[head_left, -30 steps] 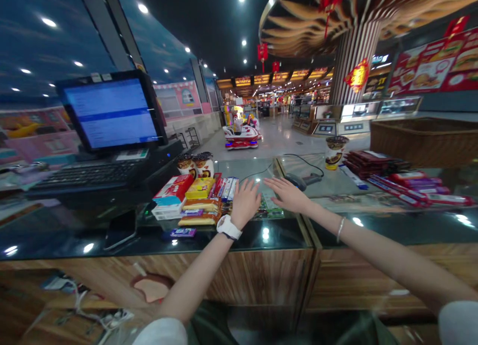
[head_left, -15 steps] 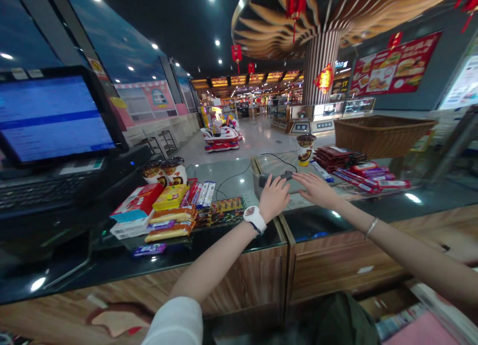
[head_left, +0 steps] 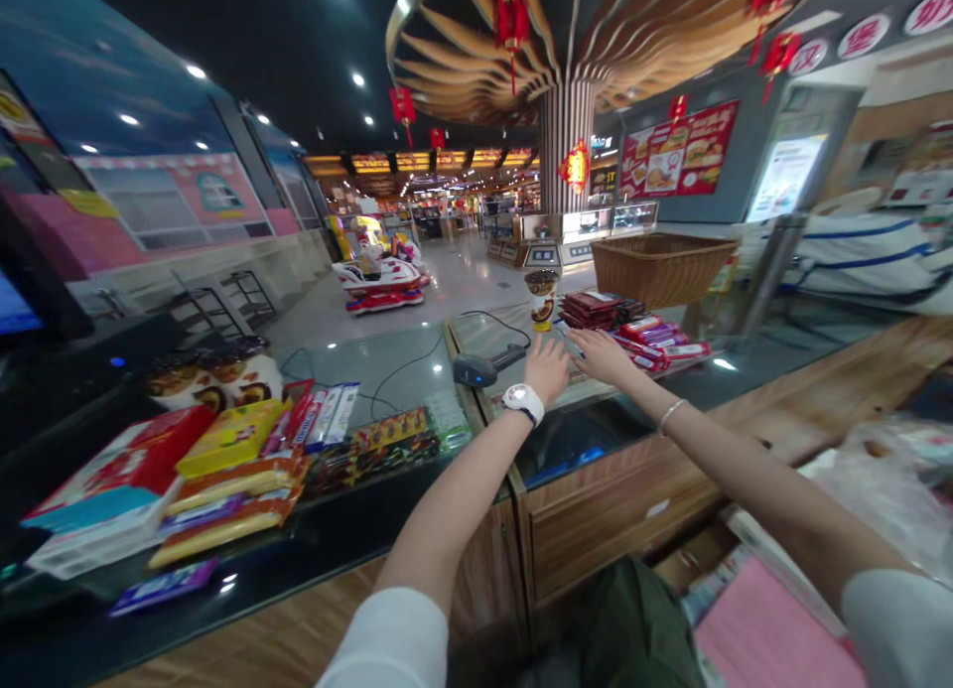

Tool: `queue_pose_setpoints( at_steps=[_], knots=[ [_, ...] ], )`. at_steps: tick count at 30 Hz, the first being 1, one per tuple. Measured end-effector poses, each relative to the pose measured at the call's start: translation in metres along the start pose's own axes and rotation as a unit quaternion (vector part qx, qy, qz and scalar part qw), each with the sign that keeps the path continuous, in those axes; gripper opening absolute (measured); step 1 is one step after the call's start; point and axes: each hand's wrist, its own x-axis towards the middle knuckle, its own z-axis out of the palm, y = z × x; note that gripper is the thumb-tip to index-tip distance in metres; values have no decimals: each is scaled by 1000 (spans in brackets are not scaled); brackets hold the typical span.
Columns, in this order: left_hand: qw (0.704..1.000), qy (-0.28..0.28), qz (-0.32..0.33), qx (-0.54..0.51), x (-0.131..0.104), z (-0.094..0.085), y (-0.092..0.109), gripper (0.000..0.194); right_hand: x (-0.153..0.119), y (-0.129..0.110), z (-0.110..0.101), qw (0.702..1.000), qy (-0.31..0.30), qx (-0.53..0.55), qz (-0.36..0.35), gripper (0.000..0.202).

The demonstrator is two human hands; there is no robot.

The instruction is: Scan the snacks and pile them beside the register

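My left hand point(head_left: 549, 370), with a white watch at its wrist, is over the glass counter just below a brown-and-white lidded snack cup point(head_left: 542, 301). Its fingers are stretched out and slightly spread, holding nothing. Left of it lies a black barcode scanner point(head_left: 477, 369) with a small blue light and a cable. My right hand point(head_left: 602, 358) reaches in beside the left, fingers extended and pointing left. By its fingertips lies a blue-and-white wrapped bar point(head_left: 563, 327); I cannot tell whether they touch. Dark red packets point(head_left: 592, 309) and red and purple wrapped bars point(head_left: 659, 341) are piled beyond it.
A wicker basket point(head_left: 662, 269) stands behind the pile. At left are a yellow box point(head_left: 230, 438), a red box point(head_left: 126, 460), yellow-orange packs point(head_left: 230, 514), more bars point(head_left: 328, 415) and two cups point(head_left: 245, 375). A monitor point(head_left: 22, 291) edges in at far left.
The view has swung right. Both hands have moved off the barcode scanner, which they covered before, to the right toward the snack cup and the piled bars. The scanner stays on the counter.
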Motion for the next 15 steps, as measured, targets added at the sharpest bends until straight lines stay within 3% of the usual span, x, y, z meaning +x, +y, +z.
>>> queue_pose_setpoints(
  at_steps=[4, 8, 12, 15],
  knots=[
    [1000, 0, -19, -24, 9, 14, 0, 40, 19, -4, -3, 998, -22, -29, 54, 54],
    [998, -4, -36, -47, 3, 21, -8, 44, 26, -5, 0, 991, -24, -41, 124, 47],
    [996, -7, -64, -56, -1, 21, -14, 46, 26, 4, 4, 984, -28, 9, 176, 45],
    [996, -2, -59, -60, -1, 21, -14, 46, 25, 10, 6, 983, -34, 51, 175, 48]
  ],
)
